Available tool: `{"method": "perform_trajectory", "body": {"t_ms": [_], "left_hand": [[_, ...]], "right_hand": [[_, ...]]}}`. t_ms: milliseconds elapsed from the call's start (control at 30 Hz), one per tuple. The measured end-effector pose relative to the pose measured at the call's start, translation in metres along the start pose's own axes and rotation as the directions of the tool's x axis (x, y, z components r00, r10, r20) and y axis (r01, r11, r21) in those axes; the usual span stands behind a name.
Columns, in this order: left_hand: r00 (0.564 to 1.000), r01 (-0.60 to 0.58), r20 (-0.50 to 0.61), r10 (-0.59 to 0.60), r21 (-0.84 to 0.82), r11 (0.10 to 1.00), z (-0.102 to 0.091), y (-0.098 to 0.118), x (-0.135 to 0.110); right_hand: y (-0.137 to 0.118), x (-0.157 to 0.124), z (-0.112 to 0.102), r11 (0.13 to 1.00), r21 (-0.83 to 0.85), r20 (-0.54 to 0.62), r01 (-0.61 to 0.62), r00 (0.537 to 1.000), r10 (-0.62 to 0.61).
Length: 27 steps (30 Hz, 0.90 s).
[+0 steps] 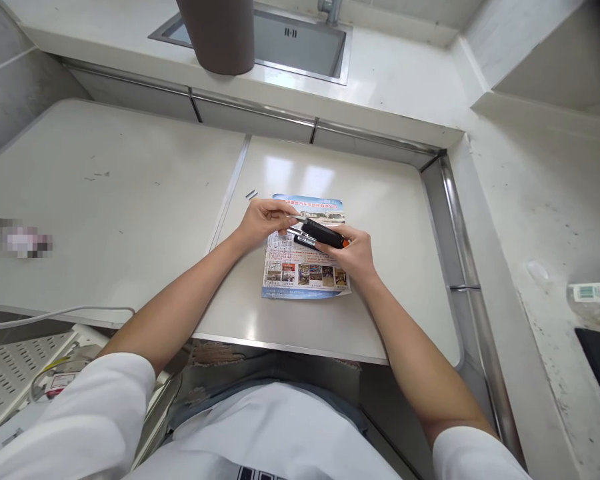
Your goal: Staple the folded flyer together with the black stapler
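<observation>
1 black stapler (323, 231), over a printed leaflet (320, 291), between front and back edges of bench (390, 200): right hand (357, 255) fingers clasp the rear; left hand (261, 220) at front, pinch unclear, cannot tell. 1 brown container (225, 37), top cut off, partly hiding sink (300, 43).

I have both forearms (180, 300) angled inward, left hand (266, 219) with fingers bent, right hand (355, 252) curled gripping.

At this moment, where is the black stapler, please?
The black stapler is just right of centre in the head view, over the printed sheet, gripped in the right hand, with the left hand at its left end.
</observation>
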<state>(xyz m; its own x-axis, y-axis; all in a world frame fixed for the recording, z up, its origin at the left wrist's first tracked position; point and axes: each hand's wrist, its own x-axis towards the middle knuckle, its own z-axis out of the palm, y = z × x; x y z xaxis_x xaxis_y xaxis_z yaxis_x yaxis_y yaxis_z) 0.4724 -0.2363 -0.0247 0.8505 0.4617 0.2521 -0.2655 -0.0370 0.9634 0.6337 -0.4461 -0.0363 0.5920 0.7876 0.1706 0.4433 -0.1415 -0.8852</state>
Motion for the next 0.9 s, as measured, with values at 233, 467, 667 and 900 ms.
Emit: {"method": "perform_trajectory", "body": {"t_ms": [233,467,667,900], "left_hand": [[0.996,-0.067,0.066,0.052,0.257,0.964,0.005,0.008,-0.004],[0.988,-0.075,0.147,0.037,0.260,0.963,0.011,0.009,-0.009],[0.974,-0.082,0.225,0.032,0.214,0.973,0.021,0.012,-0.011],[0.982,-0.078,0.187,0.038,0.209,0.975,0.023,0.012,-0.013]], "right_hand": [[0.002,0.004,-0.007,0.951,-0.218,0.063,0.219,0.976,-0.210],[-0.013,-0.007,-0.004,0.745,-0.349,0.063,0.568,0.808,-0.586],[-0.009,-0.013,0.002,0.537,-0.406,0.156,0.739,0.635,-0.757],[-0.002,-0.011,-0.007,0.517,-0.526,0.232,0.675,0.699,-0.676]]}}
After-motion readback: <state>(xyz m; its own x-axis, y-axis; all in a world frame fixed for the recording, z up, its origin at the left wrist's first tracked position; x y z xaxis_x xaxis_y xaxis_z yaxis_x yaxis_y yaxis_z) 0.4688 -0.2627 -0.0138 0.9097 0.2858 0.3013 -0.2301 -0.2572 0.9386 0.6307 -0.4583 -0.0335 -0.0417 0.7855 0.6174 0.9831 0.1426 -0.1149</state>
